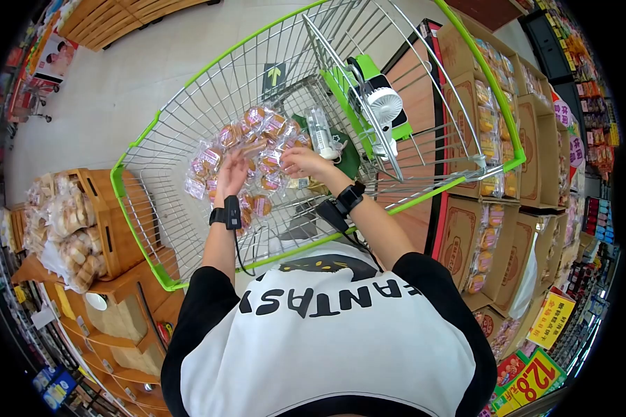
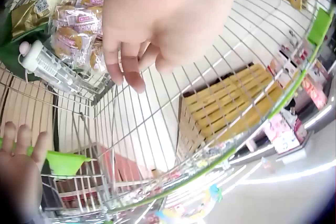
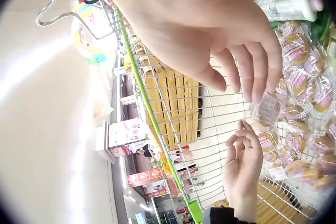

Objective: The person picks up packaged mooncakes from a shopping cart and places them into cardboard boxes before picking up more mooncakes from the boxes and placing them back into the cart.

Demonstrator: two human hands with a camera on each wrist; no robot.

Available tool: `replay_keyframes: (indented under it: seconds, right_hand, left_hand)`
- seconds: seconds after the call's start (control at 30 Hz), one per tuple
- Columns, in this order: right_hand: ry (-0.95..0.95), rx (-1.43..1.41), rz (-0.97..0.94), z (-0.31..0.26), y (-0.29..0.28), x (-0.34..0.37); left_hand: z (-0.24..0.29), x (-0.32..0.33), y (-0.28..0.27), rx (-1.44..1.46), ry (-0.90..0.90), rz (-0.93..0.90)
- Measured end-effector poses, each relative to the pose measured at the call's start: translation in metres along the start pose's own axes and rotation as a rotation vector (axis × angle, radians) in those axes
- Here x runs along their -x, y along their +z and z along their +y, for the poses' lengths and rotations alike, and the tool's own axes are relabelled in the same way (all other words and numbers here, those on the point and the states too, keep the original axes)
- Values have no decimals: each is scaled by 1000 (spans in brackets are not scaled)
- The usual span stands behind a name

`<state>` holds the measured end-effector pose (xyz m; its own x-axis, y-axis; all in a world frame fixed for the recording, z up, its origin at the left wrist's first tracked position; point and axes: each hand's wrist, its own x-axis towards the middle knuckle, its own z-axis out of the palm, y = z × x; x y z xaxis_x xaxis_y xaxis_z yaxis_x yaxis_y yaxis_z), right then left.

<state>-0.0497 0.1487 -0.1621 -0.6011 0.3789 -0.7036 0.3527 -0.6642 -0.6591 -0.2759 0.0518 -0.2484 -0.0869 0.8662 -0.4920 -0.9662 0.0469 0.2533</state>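
Observation:
Many small round buns in clear wrappers (image 1: 271,125) lie in a wire shopping cart with green edging (image 1: 153,118). My left hand (image 1: 234,174) hovers over the left part of the buns, its fingers loosely bent, holding nothing that shows. Across from it, my right hand (image 1: 306,163) is above the right side of the buns; in the right wrist view its bent fingers (image 3: 257,71) hang beside a clear wrapper (image 3: 266,109), and whether they touch it I cannot tell. A clear bottle with a white cap (image 2: 50,66) lies beside the buns.
A white fan (image 1: 384,105) is at the cart's green child seat (image 1: 341,90). Bagged bread (image 1: 69,222) sits on a wooden stand at the left. Cardboard boxes of packaged goods (image 1: 490,139) line the right. A slatted wooden platform (image 2: 231,103) stands beyond the cart.

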Motion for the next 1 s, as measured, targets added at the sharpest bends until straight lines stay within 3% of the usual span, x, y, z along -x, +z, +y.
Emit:
replay_keyframes:
  seconds: [0.1,0.23,0.33,0.4,0.57,0.7,0.8,0.83,0.9,1.0]
  right_hand:
    - [-13,-42,-6,-11,7,18]
    - [14,-185,53,-34,16,47]
    - [-123,-417,78,-43,14,65]
    - [-359,-662,-353,-40,3,64]
    - [-564,-540,-306,-51,9,123]
    - [-689,-294,-202,-48,8,164]
    - [-809,-222,-234,-41,1,193]
    - [-879,-175,-228,-38,-2,204]
    - [-878,-148,-214,-34,-10,224]
    - [-861,-103,-217,-30,-19,257]
  left_hand:
    - [-20,32,74,-232,-6,77]
    - [-29,64,125,-410,17,-253]
    - [-25,85,153,-583,24,-472]
    - [-24,101,173,-705,46,-576]
    - [-25,131,198,-1010,123,-797]
    - [-32,140,195,-969,137,-803]
    - [-44,138,202,-842,200,-564]
    - [-48,134,204,-843,200,-571]
    - [-58,132,211,-770,220,-317]
    - [-84,140,231,-748,212,-295]
